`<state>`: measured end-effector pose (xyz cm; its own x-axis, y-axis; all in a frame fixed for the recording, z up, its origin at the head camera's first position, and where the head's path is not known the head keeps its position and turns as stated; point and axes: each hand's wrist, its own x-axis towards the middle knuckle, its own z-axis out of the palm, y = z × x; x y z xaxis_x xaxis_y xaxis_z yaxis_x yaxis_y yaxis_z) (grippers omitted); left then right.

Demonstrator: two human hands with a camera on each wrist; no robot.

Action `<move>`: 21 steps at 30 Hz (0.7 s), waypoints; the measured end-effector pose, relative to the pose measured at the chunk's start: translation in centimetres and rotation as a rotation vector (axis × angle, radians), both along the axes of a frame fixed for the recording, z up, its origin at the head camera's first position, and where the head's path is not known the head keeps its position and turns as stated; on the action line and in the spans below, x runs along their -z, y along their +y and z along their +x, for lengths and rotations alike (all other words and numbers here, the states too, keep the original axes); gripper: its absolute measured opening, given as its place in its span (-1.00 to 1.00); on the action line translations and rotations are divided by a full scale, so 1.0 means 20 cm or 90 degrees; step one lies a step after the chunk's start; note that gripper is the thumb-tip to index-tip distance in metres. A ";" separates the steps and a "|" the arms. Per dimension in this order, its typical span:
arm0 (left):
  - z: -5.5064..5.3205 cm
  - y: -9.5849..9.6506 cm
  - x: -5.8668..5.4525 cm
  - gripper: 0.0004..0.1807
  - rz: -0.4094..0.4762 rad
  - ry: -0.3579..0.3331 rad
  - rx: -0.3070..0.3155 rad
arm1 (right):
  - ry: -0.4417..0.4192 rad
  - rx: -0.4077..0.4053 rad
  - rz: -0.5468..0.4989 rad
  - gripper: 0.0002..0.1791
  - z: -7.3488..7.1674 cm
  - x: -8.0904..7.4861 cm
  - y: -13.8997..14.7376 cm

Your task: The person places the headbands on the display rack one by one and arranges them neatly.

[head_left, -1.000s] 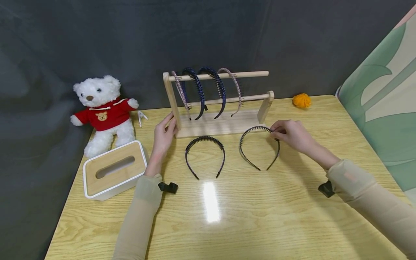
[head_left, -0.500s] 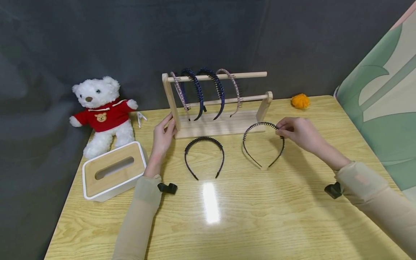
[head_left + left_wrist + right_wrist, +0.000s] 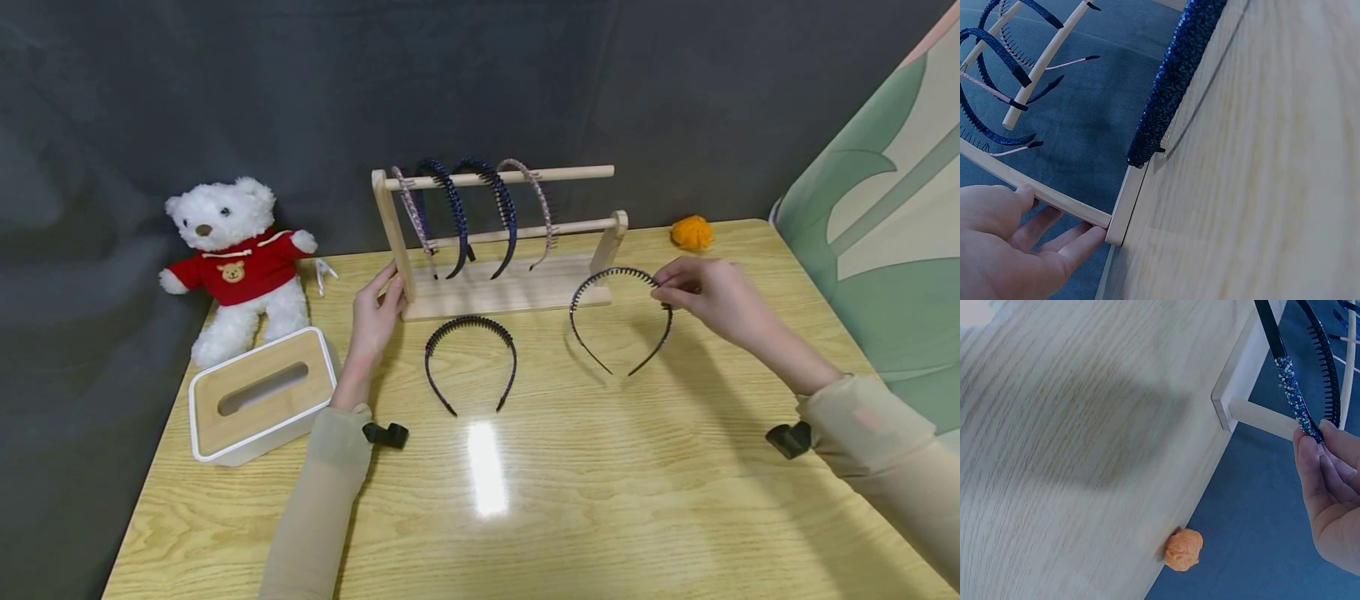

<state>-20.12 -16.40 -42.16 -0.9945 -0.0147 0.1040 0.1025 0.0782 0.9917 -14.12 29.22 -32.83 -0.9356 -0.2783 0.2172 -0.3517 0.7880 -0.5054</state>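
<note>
My right hand (image 3: pixel 708 300) pinches a dark headband (image 3: pixel 573 308) near the top of its right side. It hangs above the table with its ends down; in the right wrist view the headband (image 3: pixel 1291 387) shows blue and silver glitter and a row of teeth. My left hand (image 3: pixel 375 321) grips the left upright of a wooden headband rack (image 3: pixel 510 292), thumb on one side and fingers on the other in the left wrist view. From the rack's top rod hang pink headbands (image 3: pixel 542 200) and dark blue headbands (image 3: pixel 457 212). Another dark toothed headband (image 3: pixel 470 322) lies in front of the rack.
To the left, a white teddy bear (image 3: pixel 243 271) in a red top sits behind a tissue box (image 3: pixel 206 417) with a wooden lid. A small white clip-like thing (image 3: pixel 322 275) lies beside the bear. An orange fluffy ball (image 3: pixel 692 233) is near the back right edge.
My right hand has lifted the headband off the table, moving up and to the right with it. The left hand stays on the rack's upright.
</note>
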 end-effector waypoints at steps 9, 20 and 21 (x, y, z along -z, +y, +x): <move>0.00 0.00 0.01 -0.50 0.000 0.006 0.001 | 0.007 -0.002 -0.019 -0.88 0.02 -0.04 0.03; 0.00 0.00 0.01 -0.51 0.009 0.012 0.002 | 0.005 0.011 -0.036 -0.84 0.04 -0.08 0.06; 0.00 0.00 0.01 -0.51 0.011 0.012 0.004 | 0.002 0.013 -0.038 -0.84 0.04 -0.08 0.06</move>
